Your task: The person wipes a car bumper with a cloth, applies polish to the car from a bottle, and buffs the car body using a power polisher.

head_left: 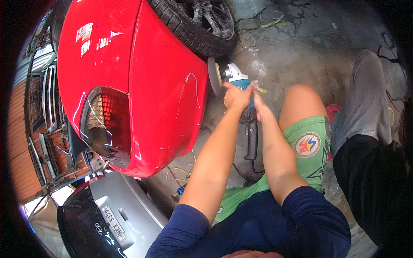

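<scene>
My left hand (238, 95) is closed around the front of the teal body of an angle polisher (235, 72), just behind its silver head. My right hand (259, 103) grips the same body from the other side. A round foam pad (213, 77) on the tool is at the edge of a red car bumper (167, 99), below the wheel (202, 30); whether it presses on the paint I cannot tell. The tool's black rear handle (251, 139) and cord extend back between my forearms, with neither hand on it. Whitish scuff lines mark the bumper.
A person in grey trousers (365, 94) is close by on the right. A silver car (129, 202) stands at the lower left, near the red car's tail light (107, 124). A yellow cable (172, 174) lies on the stained concrete floor (284, 51). Car grilles (50, 99) lean at the far left.
</scene>
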Tool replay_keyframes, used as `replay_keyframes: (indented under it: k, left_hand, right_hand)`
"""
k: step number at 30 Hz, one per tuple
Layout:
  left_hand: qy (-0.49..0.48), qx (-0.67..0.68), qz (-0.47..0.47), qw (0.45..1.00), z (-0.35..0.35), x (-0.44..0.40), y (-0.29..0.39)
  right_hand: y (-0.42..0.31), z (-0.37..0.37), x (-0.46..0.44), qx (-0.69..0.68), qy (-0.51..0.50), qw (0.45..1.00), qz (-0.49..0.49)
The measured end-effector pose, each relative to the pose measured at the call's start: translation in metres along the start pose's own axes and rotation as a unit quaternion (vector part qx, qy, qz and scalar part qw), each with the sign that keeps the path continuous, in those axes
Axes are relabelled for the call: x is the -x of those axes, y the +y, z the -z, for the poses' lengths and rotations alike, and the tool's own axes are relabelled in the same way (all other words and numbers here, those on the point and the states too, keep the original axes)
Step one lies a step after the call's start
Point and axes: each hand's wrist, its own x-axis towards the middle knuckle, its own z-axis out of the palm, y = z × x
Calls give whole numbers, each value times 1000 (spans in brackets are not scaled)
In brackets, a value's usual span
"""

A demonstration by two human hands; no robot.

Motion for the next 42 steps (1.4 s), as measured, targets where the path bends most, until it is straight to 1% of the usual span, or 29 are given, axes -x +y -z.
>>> replay_keyframes:
  k: [3, 6, 8, 13, 14, 17, 18, 21, 24, 25, 27, 29, 33, 36, 39, 40, 42]
  left_hand:
    - [-6, -3, 8, 1000, -2, -3, -3]
    - [-7, -29, -2, 1000, -6, -1, -16]
    - [-20, -53, -21, 998, 1, 6, -30]
    - [-53, -107, -72, 990, 17, 28, -83]
    - [-43, -106, -89, 990, 19, 35, -97]
    - [-67, -107, -81, 989, 16, 50, -141]
    - [-68, -103, -85, 989, 10, 54, -160]
    - [-83, -102, -67, 989, 8, 83, -201]
    - [-107, -98, -35, 989, 15, 111, -228]
    - [-118, -98, -21, 988, 17, 119, -238]
    - [-107, -120, -35, 986, 20, 132, -257]
    - [-96, -134, -49, 985, 18, 142, -278]
    - [-101, -143, -36, 984, 28, 163, -306]
    - [-94, -150, -27, 984, 30, 176, -323]
    - [-76, -151, -30, 985, 31, 182, -326]
    - [-70, -151, -40, 985, 27, 180, -328]
    - [-66, -152, -54, 985, 20, 175, -328]
  right_hand:
    - [8, 11, -18, -11, -38, 999, -14]
    - [30, 10, -20, -16, -36, 999, -11]
    - [53, 7, -23, -32, -21, 999, -30]
    - [115, -30, 14, -97, 7, 995, -32]
    - [128, -36, 25, -99, 11, 995, -14]
    - [191, -20, 8, -89, 12, 996, 1]
    - [214, -13, 4, -131, 1, 991, -30]
    - [279, 4, 3, -122, 17, 991, -49]
    - [282, -27, 67, -86, 37, 990, -109]
    - [296, -27, 71, -96, 21, 988, -119]
    - [320, -28, 75, -116, -11, 984, -135]
    - [361, -17, 63, -140, -23, 978, -151]
    - [387, -31, 83, -159, -36, 966, -202]
    - [421, -26, 74, -158, -34, 956, -244]
    - [440, -18, 65, -148, -37, 960, -233]
    - [428, -22, 71, -146, -30, 961, -233]
    - [380, -43, 101, -149, -15, 961, -231]
